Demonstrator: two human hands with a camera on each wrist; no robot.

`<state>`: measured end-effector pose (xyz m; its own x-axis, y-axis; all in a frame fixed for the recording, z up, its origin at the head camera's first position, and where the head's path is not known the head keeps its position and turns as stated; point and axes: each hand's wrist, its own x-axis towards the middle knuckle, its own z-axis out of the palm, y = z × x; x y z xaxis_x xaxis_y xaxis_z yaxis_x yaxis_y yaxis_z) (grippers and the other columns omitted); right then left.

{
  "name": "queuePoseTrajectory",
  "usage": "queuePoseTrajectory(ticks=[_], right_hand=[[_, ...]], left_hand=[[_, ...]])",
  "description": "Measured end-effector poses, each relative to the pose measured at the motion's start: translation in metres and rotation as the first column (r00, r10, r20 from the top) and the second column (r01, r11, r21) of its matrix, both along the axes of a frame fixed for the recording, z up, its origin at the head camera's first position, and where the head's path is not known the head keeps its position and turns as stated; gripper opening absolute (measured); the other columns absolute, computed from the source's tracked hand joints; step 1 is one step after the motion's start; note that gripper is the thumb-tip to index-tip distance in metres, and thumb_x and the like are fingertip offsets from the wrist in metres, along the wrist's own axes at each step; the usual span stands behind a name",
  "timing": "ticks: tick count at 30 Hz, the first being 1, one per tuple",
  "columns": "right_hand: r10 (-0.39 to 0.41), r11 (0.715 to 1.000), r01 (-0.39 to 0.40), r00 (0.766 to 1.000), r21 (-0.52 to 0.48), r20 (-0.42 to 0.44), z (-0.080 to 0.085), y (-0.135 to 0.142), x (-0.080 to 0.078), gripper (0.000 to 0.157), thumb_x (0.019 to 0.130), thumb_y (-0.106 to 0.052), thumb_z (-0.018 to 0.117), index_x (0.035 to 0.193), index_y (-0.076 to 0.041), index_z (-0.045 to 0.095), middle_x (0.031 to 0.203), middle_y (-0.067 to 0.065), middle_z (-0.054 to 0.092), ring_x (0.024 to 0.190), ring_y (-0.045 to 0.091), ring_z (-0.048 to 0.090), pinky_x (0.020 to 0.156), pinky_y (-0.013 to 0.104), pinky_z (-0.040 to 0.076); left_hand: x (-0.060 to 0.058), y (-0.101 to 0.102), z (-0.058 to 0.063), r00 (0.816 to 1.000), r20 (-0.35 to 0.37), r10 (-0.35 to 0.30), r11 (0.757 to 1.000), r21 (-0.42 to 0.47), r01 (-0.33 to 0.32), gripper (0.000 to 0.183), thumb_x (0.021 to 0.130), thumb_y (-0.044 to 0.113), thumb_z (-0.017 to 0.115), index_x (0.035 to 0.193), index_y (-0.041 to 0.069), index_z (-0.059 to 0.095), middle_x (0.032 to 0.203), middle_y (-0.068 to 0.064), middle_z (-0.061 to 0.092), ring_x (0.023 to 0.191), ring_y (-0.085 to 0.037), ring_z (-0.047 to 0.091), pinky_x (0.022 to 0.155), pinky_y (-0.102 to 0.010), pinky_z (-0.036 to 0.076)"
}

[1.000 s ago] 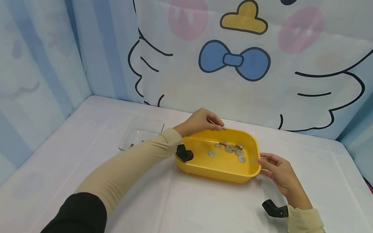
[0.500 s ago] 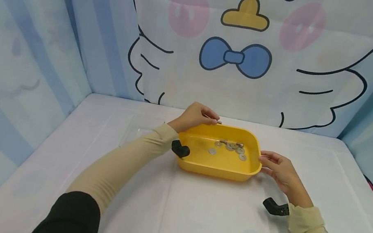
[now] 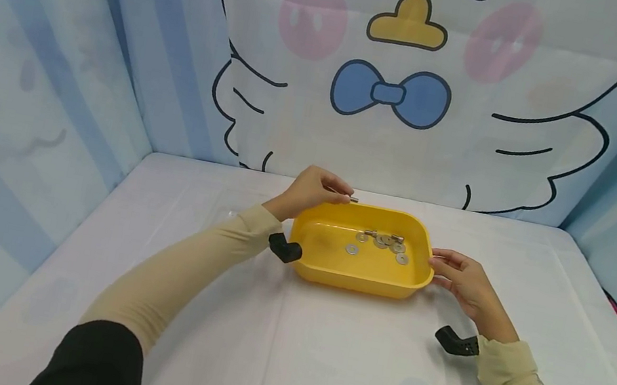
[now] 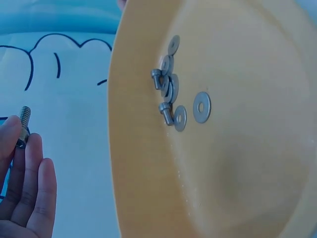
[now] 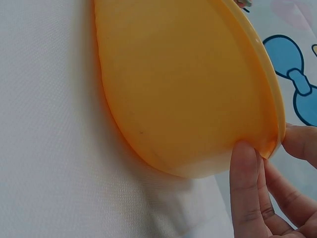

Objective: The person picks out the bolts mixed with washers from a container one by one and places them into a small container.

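My left hand pinches a small metal bolt between thumb and fingers, just beyond the back left rim of a yellow plastic tray. In the left wrist view the bolt's thread points up and its head is low in the grip. My right hand holds the tray's right end by the rim, with fingers against the outer wall. Inside the tray lie several flat washers and two short socket-head bolts, mostly grouped near one wall.
A clear plastic box is faintly visible on the left, partly covered by my left arm. A white cloth spreads over the table. The printed curtain stands behind the tray.
My left hand has moved left along the tray's back rim, still pinching the bolt, and its arm now covers more of the clear box. The right hand stays at the tray's right end.
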<state>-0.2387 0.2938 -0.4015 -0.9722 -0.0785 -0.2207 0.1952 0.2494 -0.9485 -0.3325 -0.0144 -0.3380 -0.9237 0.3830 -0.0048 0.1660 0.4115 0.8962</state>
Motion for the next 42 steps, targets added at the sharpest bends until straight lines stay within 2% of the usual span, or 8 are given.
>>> queuePoseTrajectory(ticks=[10,19,35,42], right_hand=[[-0.011,1.000,0.011,1.000,-0.012,0.012,0.001,-0.003,0.002,0.068,0.091,-0.029,0.061,0.140,0.009,0.031,0.092,-0.020,0.059,0.084,-0.004,0.058,0.077,0.015,0.054],[-0.017,1.000,0.017,1.000,-0.023,0.016,0.002,-0.003,0.002,0.066,0.091,-0.028,0.061,0.139,0.009,0.033,0.092,-0.020,0.059,0.084,-0.004,0.058,0.077,0.015,0.054],[-0.029,0.999,0.030,0.999,-0.018,0.017,0.001,-0.001,0.001,0.063,0.092,-0.027,0.061,0.138,0.007,0.035,0.090,-0.021,0.059,0.083,-0.004,0.059,0.077,0.015,0.054],[-0.025,0.999,0.025,0.999,-0.019,0.021,0.002,-0.001,0.001,0.064,0.091,-0.027,0.061,0.139,0.007,0.034,0.090,-0.020,0.059,0.084,-0.003,0.059,0.077,0.016,0.054]], left_hand=[[0.011,-0.021,0.004,0.997,0.035,0.067,0.998,0.011,-0.067,0.024,0.084,0.019,0.071,0.106,0.011,0.071,0.110,-0.006,0.069,0.100,-0.019,0.063,0.095,-0.031,0.051],[0.017,-0.048,0.003,0.991,0.071,0.113,0.993,0.033,-0.115,0.025,0.084,0.019,0.071,0.107,0.011,0.070,0.114,-0.005,0.067,0.106,-0.020,0.061,0.104,-0.037,0.045],[0.023,-0.081,0.006,0.982,0.077,0.171,0.985,0.025,-0.173,0.030,0.086,0.021,0.069,0.113,0.010,0.067,0.118,-0.008,0.065,0.107,-0.023,0.059,0.102,-0.037,0.046],[0.026,-0.098,0.002,0.979,0.085,0.185,0.981,0.035,-0.189,0.030,0.086,0.020,0.069,0.113,0.007,0.065,0.117,-0.011,0.064,0.102,-0.023,0.060,0.100,-0.036,0.048]])
